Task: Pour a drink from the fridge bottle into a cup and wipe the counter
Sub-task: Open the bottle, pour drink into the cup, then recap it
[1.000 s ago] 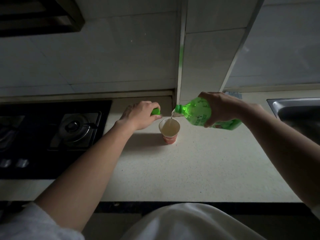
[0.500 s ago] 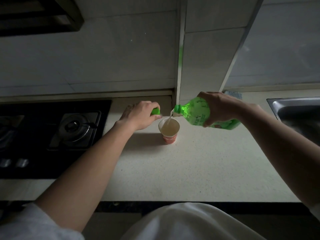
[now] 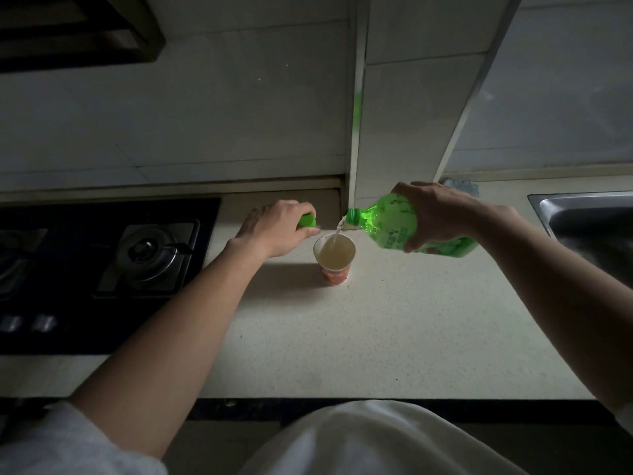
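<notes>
A green plastic bottle (image 3: pixel 390 226) lies tipped almost flat in my right hand (image 3: pixel 433 212), mouth pointing left. A thin stream runs from its mouth into a small red paper cup (image 3: pixel 335 258) standing on the pale counter (image 3: pixel 394 330). The cup holds pale yellowish liquid close to its rim. Just left of the cup, my left hand (image 3: pixel 275 229) rests on the counter, closed around the green bottle cap (image 3: pixel 306 221). A bluish cloth (image 3: pixel 460 186) lies at the back of the counter, partly hidden behind my right hand.
A black gas hob (image 3: pixel 102 269) with a burner takes up the counter's left side. A steel sink (image 3: pixel 589 217) sits at the right edge. A tiled pillar (image 3: pixel 411 114) juts out behind the cup. A range hood (image 3: pixel 75 29) hangs at top left.
The liquid in the cup has risen a little. Both hands and the bottle stay nearly where they were.
</notes>
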